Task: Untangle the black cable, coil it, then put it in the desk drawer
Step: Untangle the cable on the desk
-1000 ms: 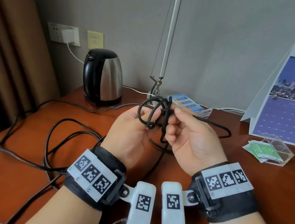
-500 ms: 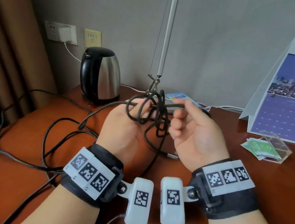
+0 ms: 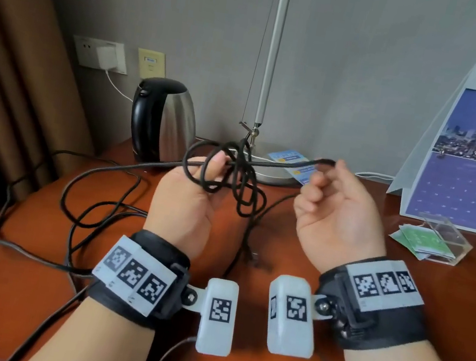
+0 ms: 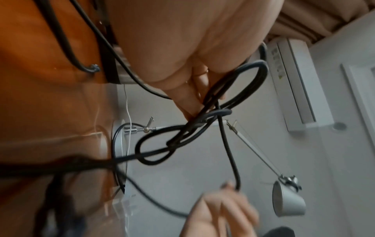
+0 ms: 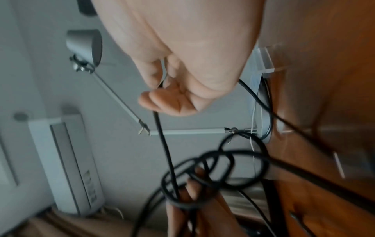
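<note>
Head view: your left hand (image 3: 183,199) clamps black cable (image 3: 242,187) knot, right hand (image 3: 337,219) pinches strand; hard pull risks tightening tangle.

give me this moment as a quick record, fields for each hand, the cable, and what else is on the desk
left hand: holds the knotted loops of the black cable, raised above the desk
right hand: pinches one strand, drawn out sideways from the knot
cable state: tangled, not coiled; its slack trails over the desk
drawer: not in view
also on desk: kettle, lamp base, calendar, clear card holder
</note>
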### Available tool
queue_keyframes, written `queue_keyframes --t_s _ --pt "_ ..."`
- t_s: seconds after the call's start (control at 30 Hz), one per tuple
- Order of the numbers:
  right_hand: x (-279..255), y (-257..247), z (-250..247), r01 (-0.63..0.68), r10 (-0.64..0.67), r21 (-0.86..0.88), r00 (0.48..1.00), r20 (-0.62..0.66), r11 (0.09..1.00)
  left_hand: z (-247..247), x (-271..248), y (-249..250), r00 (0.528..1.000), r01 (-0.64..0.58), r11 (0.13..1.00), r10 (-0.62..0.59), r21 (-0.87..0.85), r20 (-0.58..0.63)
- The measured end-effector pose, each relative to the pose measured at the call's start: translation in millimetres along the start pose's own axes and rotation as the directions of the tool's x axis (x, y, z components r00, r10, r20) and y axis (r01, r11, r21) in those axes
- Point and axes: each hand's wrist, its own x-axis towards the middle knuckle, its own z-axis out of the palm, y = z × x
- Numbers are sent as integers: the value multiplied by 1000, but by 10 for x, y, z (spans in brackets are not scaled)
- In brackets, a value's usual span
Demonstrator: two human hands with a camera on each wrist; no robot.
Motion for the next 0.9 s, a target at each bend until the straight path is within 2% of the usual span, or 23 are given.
queue_keyframes --t_s 0.07,0.17,0.23,0.3,0.37,0.47,0.57,0.63,0.7,0.73,0.77,0.83,0.9 --pt "11 -30 -26 39 -37 52 999 -38 998 -94 108 -34 998 -22 998 18 -66 -62" --pt "-8 73 5 0 0 17 1000 5 1000 -49 132 -107 1000 -28 991 29 -128 4" --pt "-35 154 35 -1 5 -94 999 49 996 -3 121 -173 998 9 989 1 -147 69" --pt "-75 231 76 17 8 -247 995 100 969 51 72 -212 981 77 971 -33 -228 190" --pt "-92 256 93 6 31 -301 992 119 954 44 61 -206 982 71 973 -30 -221 186" --pt "-46 131 49 -27 36 -106 995 88 994 -67 101 -126 997 -54 994 60 -98 53" --pt "12 11 -19 -17 14 89 999 35 996 -167 177 -157 998 -56 998 56 -15 -5" --pt "-3 62 -6 -19 17 43 999 44 999 -68 150 -157 998 -33 999 34 -34 48" --pt "-42 168 35 -19 28 -118 997 75 993 12 123 -199 983 9 988 19 -153 182" --pt "-59 212 55 -23 41 -185 995 94 983 39 114 -250 976 52 986 -17 -160 217" --pt "-71 230 71 -29 54 -219 993 109 975 54 107 -296 971 82 992 -58 -96 232" --pt "-70 179 70 -43 66 -178 990 124 983 50 89 -291 980 74 995 -86 73 181" --pt "-36 60 28 -36 38 -20 994 99 999 -27 105 -193 996 -7 999 11 -38 91"
